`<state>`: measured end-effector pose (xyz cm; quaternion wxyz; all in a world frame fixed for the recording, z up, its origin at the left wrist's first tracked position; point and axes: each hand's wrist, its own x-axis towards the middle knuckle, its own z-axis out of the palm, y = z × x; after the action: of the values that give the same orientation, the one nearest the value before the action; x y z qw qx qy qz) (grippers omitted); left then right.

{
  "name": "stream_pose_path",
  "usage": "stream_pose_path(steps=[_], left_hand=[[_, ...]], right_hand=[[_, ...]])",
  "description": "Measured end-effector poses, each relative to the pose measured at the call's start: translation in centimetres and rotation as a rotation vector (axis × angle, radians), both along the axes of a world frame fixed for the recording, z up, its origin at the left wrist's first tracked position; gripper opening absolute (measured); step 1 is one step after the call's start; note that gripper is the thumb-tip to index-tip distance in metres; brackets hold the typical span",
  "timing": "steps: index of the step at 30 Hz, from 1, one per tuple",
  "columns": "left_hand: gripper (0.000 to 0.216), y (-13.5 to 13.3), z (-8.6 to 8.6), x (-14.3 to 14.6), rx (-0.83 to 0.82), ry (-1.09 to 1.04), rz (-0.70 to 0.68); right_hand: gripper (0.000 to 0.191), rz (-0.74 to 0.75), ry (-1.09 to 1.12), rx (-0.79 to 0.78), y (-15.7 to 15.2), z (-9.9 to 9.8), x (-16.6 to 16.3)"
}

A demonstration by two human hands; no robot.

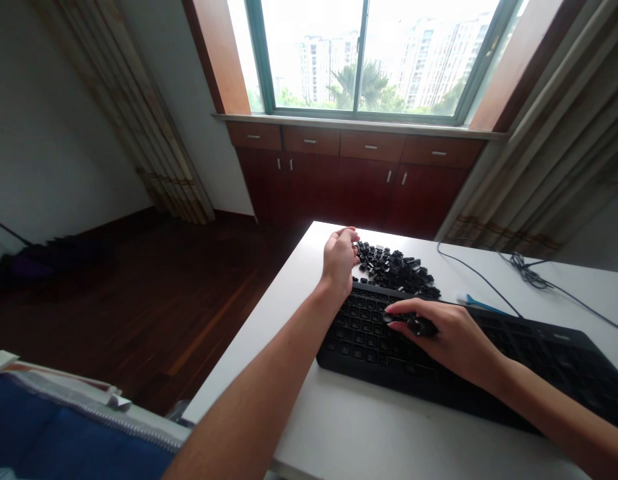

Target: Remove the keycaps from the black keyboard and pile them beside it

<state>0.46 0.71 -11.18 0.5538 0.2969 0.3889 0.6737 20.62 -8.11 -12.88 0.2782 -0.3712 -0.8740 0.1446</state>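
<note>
Keyboard [519,343] lies across tabletop [349,413], one end toward left edge. I have right hand [451,333] pinching keycap [388,318] over it, dark pieces [423,327] in palm. Left hand [339,257] loosely curled beside keycap pile [399,270] near far-left corner; contents I can't tell.

Two hands [451,337], one keyboard [366,363], one keycap pile [399,268], one brush [481,305], four drawers [371,143], two curtains [563,143]
</note>
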Motion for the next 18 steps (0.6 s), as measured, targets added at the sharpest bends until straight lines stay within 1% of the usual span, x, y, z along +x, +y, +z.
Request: stream_pose_path(steps=[2,5,7,12,14,15,16,18], left_hand=[[0.018,0.0,-0.1,0.0,0.001,0.008,-0.004],[0.018,0.1,-0.2,0.1,-0.001,0.015,-0.004],[0.018,0.1,-0.2,0.1,-0.003,0.018,-0.004],[0.017,0.1,-0.3,0.1,-0.007,0.018,-0.012],[0.016,0.1,-0.2,0.1,-0.008,0.015,-0.013],[0.016,0.1,-0.2,0.1,-0.008,0.012,-0.013],[0.017,0.1,-0.2,0.1,-0.008,0.008,-0.012],[0.017,0.1,-0.2,0.0,-0.01,-0.003,-0.01]], right_hand=[[0.02,0.033,-0.006,-0.011,0.1,-0.1,0.1],[0.025,0.049,-0.038,-0.034,0.2,-0.1,0.3],[0.024,0.056,-0.06,-0.039,0.3,-0.1,0.4],[0.013,0.071,-0.068,-0.029,0.2,0.4,0.0],[0.01,0.049,0.002,-0.041,0.1,0.8,-0.4],[0.007,0.018,0.073,-0.057,0.0,1.1,-0.6],[0.01,-0.025,0.171,-0.086,0.0,1.4,-0.9],[0.032,-0.096,0.452,-0.193,0.1,2.0,-1.7]])
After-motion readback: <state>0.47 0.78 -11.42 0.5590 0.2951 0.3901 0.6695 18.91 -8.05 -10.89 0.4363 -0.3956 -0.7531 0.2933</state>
